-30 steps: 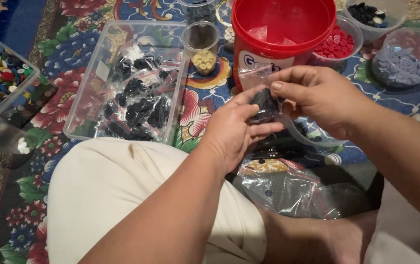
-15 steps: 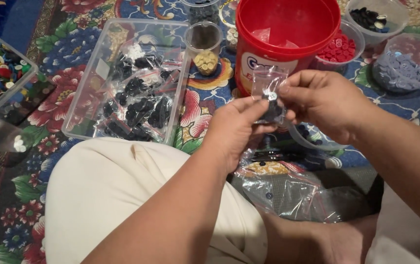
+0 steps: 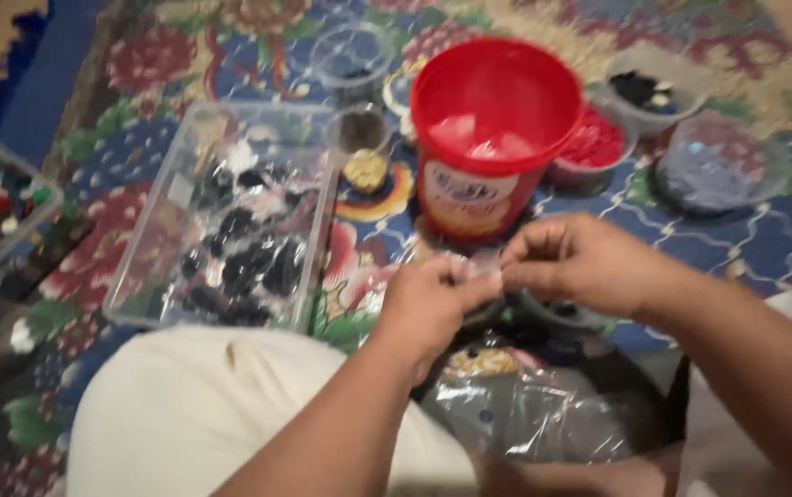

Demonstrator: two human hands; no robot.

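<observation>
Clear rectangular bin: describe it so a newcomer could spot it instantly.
Start at the red bucket standing on the floral rug. Just to its left in the picture lies the clear rectangular bin, beyond the person's pale-clad knee. Unlike the small round tubs nearby, it is long, shallow and holds small bags of dark pieces.

A flowered carpet (image 3: 764, 248) in blue, red and green covered the floor, with a plain blue border (image 3: 41, 87) at one edge; the light was dim.
</observation>
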